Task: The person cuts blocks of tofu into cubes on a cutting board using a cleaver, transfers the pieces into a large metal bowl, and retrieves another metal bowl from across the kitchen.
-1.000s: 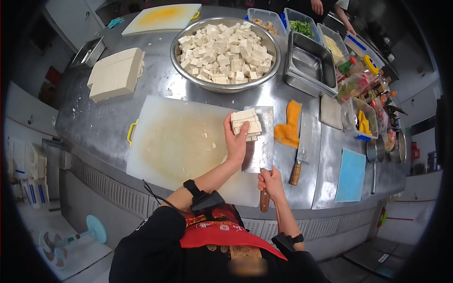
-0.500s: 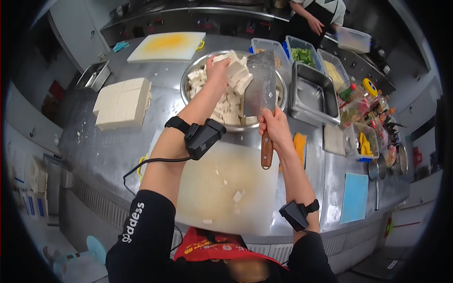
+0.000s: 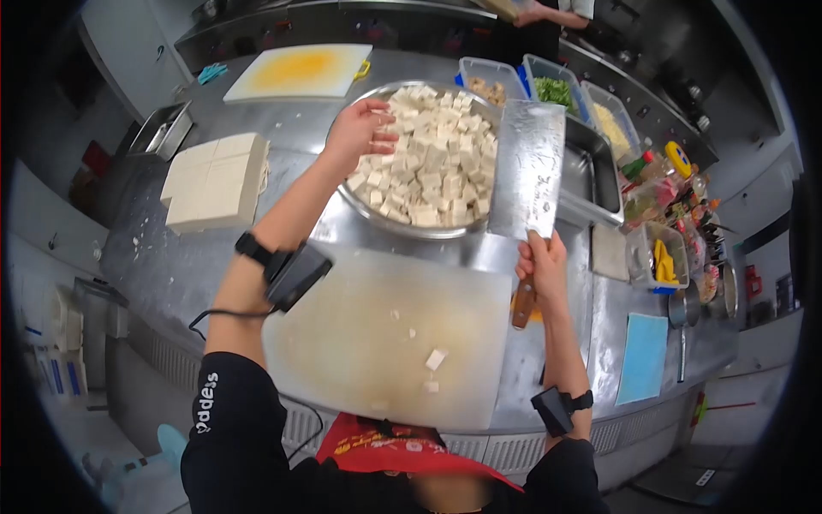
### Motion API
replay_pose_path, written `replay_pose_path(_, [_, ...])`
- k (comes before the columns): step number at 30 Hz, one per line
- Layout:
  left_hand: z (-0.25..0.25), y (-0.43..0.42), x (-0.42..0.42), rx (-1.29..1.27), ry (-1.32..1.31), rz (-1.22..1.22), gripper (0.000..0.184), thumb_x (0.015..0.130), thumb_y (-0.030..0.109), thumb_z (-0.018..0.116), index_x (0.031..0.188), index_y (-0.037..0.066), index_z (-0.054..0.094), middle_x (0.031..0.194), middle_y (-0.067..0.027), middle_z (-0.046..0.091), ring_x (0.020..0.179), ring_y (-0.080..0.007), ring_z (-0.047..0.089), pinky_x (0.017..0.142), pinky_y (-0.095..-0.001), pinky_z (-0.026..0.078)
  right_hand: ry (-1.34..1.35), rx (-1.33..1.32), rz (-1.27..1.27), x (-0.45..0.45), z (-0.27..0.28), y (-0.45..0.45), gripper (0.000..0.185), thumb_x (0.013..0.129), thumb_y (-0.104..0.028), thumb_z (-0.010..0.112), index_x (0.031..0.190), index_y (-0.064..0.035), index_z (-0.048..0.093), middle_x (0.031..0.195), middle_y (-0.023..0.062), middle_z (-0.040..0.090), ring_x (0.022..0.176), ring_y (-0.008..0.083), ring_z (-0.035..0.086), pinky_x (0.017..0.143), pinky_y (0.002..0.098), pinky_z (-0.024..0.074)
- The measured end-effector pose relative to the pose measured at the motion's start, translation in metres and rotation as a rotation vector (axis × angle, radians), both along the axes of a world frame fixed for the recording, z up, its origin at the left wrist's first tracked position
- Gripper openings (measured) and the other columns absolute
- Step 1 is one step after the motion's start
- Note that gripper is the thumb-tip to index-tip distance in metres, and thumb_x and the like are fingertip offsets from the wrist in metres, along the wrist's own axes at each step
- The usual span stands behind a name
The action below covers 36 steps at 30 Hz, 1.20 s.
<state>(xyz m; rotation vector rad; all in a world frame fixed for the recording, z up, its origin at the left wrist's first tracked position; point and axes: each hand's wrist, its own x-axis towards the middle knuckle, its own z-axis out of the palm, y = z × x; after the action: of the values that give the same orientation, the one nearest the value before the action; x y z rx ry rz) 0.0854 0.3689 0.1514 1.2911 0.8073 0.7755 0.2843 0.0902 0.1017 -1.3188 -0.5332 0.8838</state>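
Note:
A round metal bowl point(image 3: 402, 224) holds a heap of white tofu cubes point(image 3: 432, 163). Over its left rim hovers my left hand point(image 3: 364, 135), fingers apart and nothing in them. My right hand point(image 3: 544, 261) grips the wooden handle of a cleaver point(image 3: 528, 171), whose broad blade points away from me beside the bowl's right edge. Below the bowl lies a white cutting board point(image 3: 368, 325) with a few small tofu scraps point(image 3: 436, 359) on it. To the left, a large scored tofu block point(image 3: 214, 182) rests on the metal table.
A second cutting board point(image 3: 300, 73) with a yellow stain lies at the back left. Tubs of chopped greens point(image 3: 552, 92) and pale bits point(image 3: 608, 116) stand behind a metal pan point(image 3: 595, 171). Bottles crowd the right. A co-worker's arm point(image 3: 544, 14) shows at the top.
My left hand has let the tofu drop into the bowl, opened and moved left. The cleaver has swung right, away from the bowl. The co-worker has shifted.

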Motion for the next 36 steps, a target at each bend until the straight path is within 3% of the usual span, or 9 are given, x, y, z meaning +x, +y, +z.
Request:
replay_pose_path(3, [-0.050, -0.094, -0.064, 0.253, 0.206, -0.149, 0.015, 0.089, 0.017, 0.062, 0.093, 0.003, 0.063, 0.079, -0.0019, 0.061, 0.063, -0.0069, 0.057, 0.049, -0.0217, 0.046, 0.111, -0.098, 0.095, 0.002, -0.037, -0.073, 0.011, 0.092, -0.015, 0.053, 0.090, -0.0050, 0.048, 0.061, 0.0020, 0.047, 0.043, 0.0083, 0.043, 0.039, 0.0245, 0.0379])
replay_pose_path(6, [-0.126, -0.205, -0.141, 0.412, 0.526, -0.290, 0.027, 0.079, 0.015, 0.073, 0.101, 0.004, 0.063, 0.080, -0.0018, 0.058, 0.059, -0.0067, 0.053, 0.052, -0.0218, 0.046, 0.174, -0.257, 0.211, -0.004, -0.092, -0.156, 0.013, 0.093, -0.016, 0.054, 0.087, -0.0050, 0.049, 0.058, 0.0020, 0.048, 0.042, 0.0086, 0.043, 0.038, 0.0252, 0.0378])
replay_pose_path(12, [-0.180, -0.368, -0.187, 0.412, 0.825, -0.376, 0.056, 0.070, 0.019, 0.078, 0.119, 0.008, 0.053, 0.106, -0.0136, 0.049, 0.076, -0.0262, 0.064, 0.067, -0.0359, 0.053, 0.255, -0.578, 0.340, -0.047, -0.145, -0.264, 0.010, 0.094, -0.016, 0.053, 0.092, -0.0063, 0.051, 0.060, 0.0016, 0.049, 0.041, 0.0078, 0.041, 0.039, 0.0246, 0.0377])
replay_pose_path(14, [-0.180, -0.385, -0.175, 0.411, 0.914, -0.436, 0.061, 0.071, 0.018, 0.077, 0.124, 0.009, 0.049, 0.108, -0.0144, 0.047, 0.083, -0.0289, 0.064, 0.071, -0.0370, 0.053, 0.273, -0.568, 0.313, -0.056, -0.152, -0.271, 0.010, 0.094, -0.016, 0.053, 0.092, -0.0062, 0.051, 0.060, 0.0014, 0.049, 0.042, 0.0078, 0.041, 0.039, 0.0246, 0.0378])
replay_pose_path(20, [-0.211, -0.370, -0.132, 0.234, 0.626, -0.268, 0.078, 0.070, 0.017, 0.078, 0.136, 0.013, 0.038, 0.117, -0.0144, 0.042, 0.088, -0.0285, 0.060, 0.073, -0.0373, 0.052, 0.225, -0.583, 0.393, -0.081, -0.162, -0.274, 0.011, 0.094, -0.016, 0.052, 0.093, -0.0049, 0.051, 0.059, 0.0003, 0.049, 0.042, 0.0079, 0.042, 0.038, 0.0249, 0.0382])
replay_pose_path(23, [-0.194, -0.373, -0.111, 0.545, 0.650, -0.266, 0.091, 0.066, 0.026, 0.082, 0.142, 0.015, 0.032, 0.124, -0.0183, 0.038, 0.095, -0.0325, 0.055, 0.083, -0.0433, 0.048, 0.227, -0.556, 0.417, -0.093, -0.162, -0.272, 0.012, 0.094, -0.016, 0.052, 0.094, -0.0043, 0.051, 0.059, 0.0006, 0.049, 0.041, 0.0084, 0.043, 0.039, 0.0251, 0.0386])
replay_pose_path(26, [-0.193, -0.369, -0.110, 0.787, 0.919, -0.231, 0.104, 0.062, 0.039, 0.083, 0.146, 0.014, 0.027, 0.134, -0.0249, 0.032, 0.113, -0.0409, 0.045, 0.098, -0.0504, 0.037, 0.263, -0.554, 0.422, -0.099, -0.173, -0.276, 0.015, 0.093, -0.015, 0.053, 0.102, -0.0036, 0.051, 0.060, 0.0017, 0.050, 0.041, 0.0094, 0.045, 0.039, 0.0254, 0.0387])
replay_pose_path(29, [-0.220, -0.375, -0.091, 0.918, 0.793, -0.001, 0.106, 0.062, 0.047, 0.080, 0.146, 0.012, 0.026, 0.141, -0.0285, 0.025, 0.125, -0.0462, 0.034, 0.105, -0.0546, 0.026, 0.232, -0.558, 0.437, -0.106, -0.178, -0.278, 0.015, 0.093, -0.017, 0.053, 0.097, -0.0033, 0.051, 0.060, 0.0025, 0.052, 0.042, 0.0100, 0.047, 0.039, 0.0256, 0.0395])
replay_pose_path(36, [-0.237, -0.379, -0.040, 0.798, 0.440, 0.079, 0.076, 0.077, 0.031, 0.073, 0.141, 0.009, 0.037, 0.142, -0.0257, 0.026, 0.131, -0.0471, 0.028, 0.105, -0.0579, 0.025, 0.231, -0.509, 0.452, -0.121, -0.166, -0.249, 0.014, 0.092, -0.016, 0.053, 0.089, -0.0033, 0.050, 0.058, 0.0029, 0.051, 0.042, 0.0113, 0.049, 0.040, 0.0266, 0.0397])
